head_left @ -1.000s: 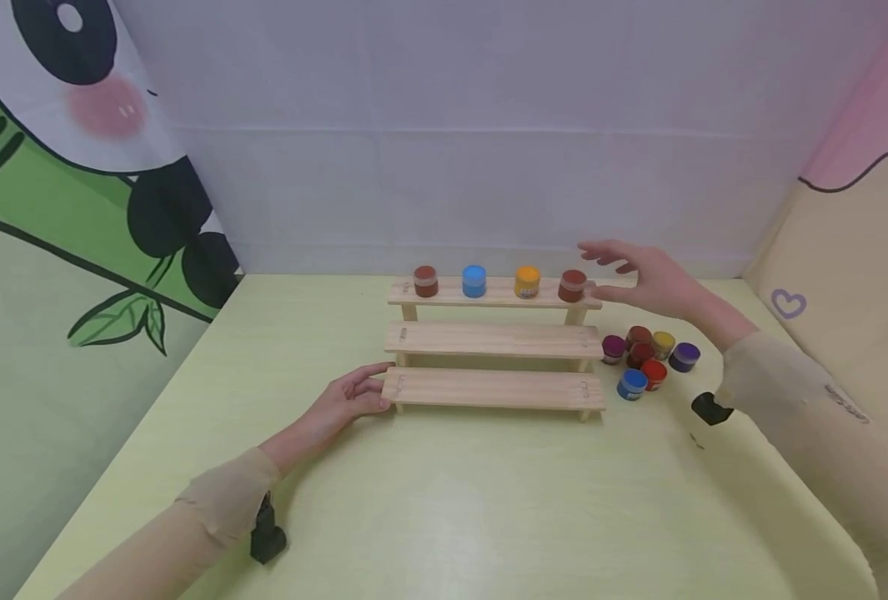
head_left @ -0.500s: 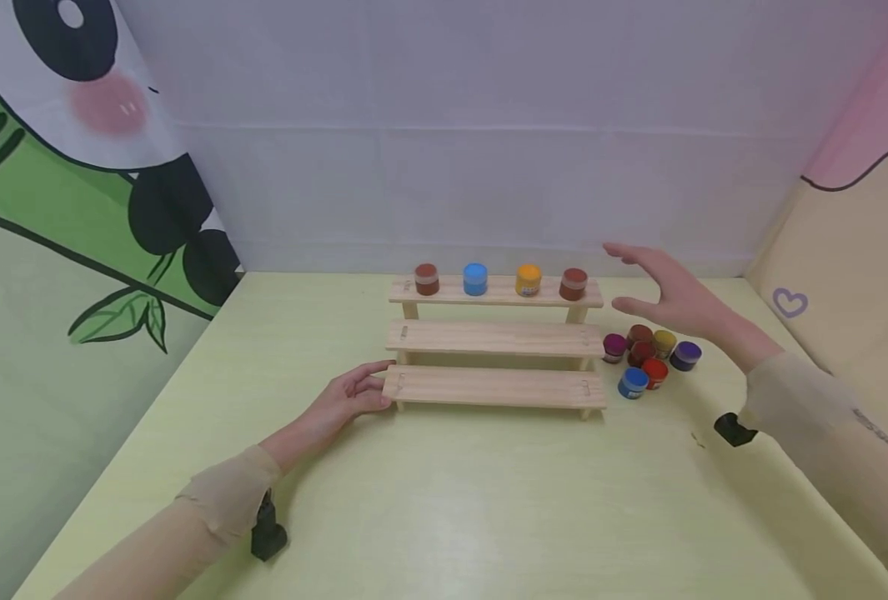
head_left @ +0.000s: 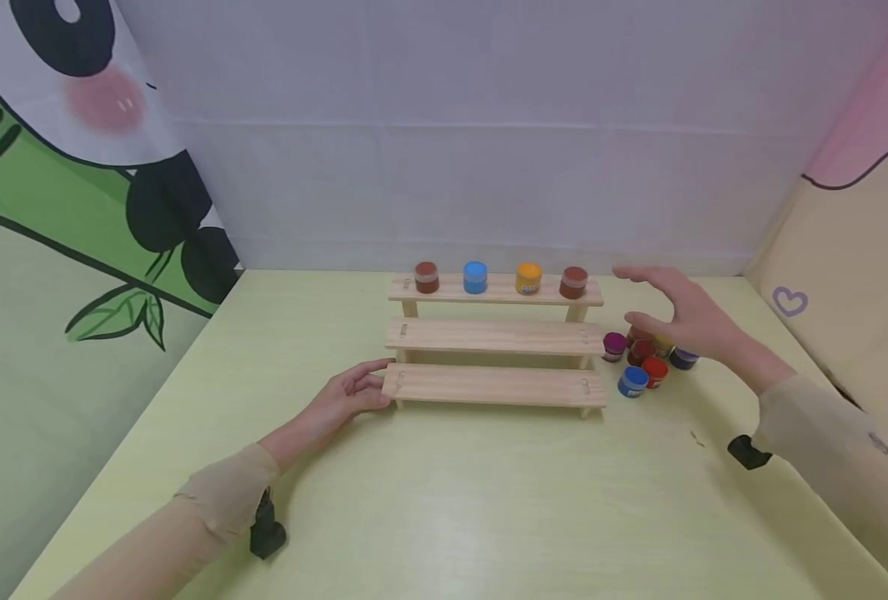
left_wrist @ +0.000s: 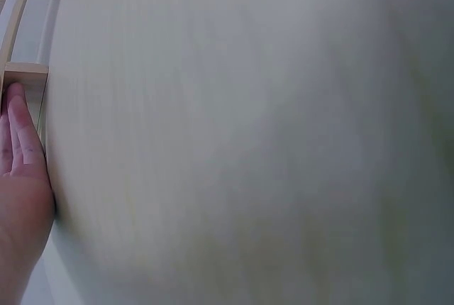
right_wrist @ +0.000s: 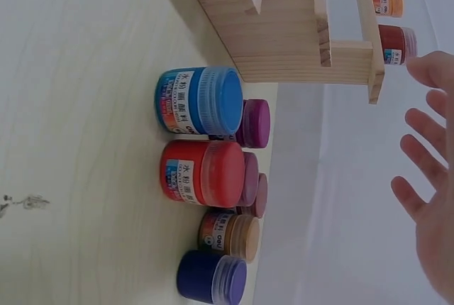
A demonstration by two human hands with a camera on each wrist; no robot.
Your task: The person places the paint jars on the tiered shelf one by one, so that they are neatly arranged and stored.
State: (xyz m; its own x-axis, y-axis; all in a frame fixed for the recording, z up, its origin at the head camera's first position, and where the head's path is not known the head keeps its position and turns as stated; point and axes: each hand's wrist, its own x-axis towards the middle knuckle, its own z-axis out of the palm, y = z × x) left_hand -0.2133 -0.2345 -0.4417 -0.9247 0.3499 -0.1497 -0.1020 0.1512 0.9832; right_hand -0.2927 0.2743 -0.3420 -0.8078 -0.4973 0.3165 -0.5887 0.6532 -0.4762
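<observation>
Apparently a screened-in tabletop corner — pale table (head_left: 444,492), creased plain backdrop (head_left: 489,142), cartoon-printed side walls (head_left: 61,283).

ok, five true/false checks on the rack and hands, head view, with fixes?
1. Four jars stand on the top shelf of the rack. True.
2. The right hand grips a jar. False: it is open and holds nothing.
3. The left hand touches the left end of the lowest shelf. True.
4. The loose jars stand left of the rack. False: they stand by its right end.
5. The orange jar is leftmost up top. False: third from left.
</observation>
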